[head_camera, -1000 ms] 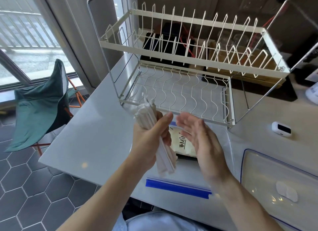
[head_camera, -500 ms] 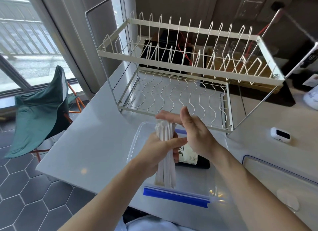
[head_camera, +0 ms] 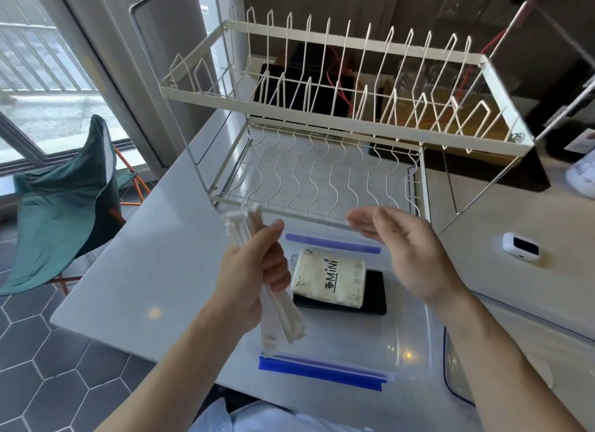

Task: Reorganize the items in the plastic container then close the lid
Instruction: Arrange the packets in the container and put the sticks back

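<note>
Clear plastic container (head_camera: 415, 328) sits on the desk (head_camera: 145, 270), tissue pack (head_camera: 328, 278) inside. Above its left edge, the left hand (head_camera: 254, 270) has a closed grip on a straw bundle (head_camera: 280, 322); the right hand (head_camera: 405, 254) hangs open, empty. Best to square the bundle's ends, then lay it flat beside the pack.

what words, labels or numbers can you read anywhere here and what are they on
"MiNi": large dark letters on the cream soft plastic tissue pack lying on the flat black rectangular device in the clear plastic container.
Other small print and a round logo on the same pack: too small to read.
White paper label at the far right edge: blurred, unreadable.
Small white gadget with dark screen: no readable text.
</note>
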